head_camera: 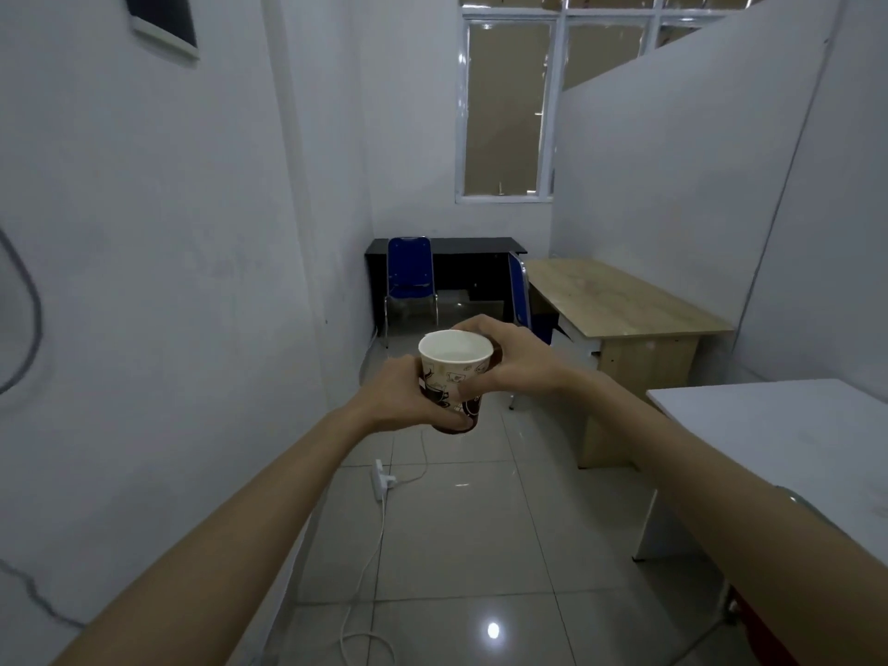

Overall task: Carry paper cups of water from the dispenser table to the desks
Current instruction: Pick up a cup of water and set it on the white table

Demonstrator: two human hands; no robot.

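both hands are carrying one paper cup (454, 372) out in front at mid-height over the tiled floor (480, 545); left hand (408, 401) is wrapping curled fingers round the lower body, right hand (509, 358) is curling round the far side near the rim. water is sitting fairly high, so keeping it level and not squeezing the thin wall is mattering. watching the power strip (382, 480) and cable underfoot while heading for the wooden desk (624, 300).

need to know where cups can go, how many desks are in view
3. A black desk stands against the far wall under the window, a light wooden desk along the right partition, and a white desk nearest on the right. More may be out of frame.
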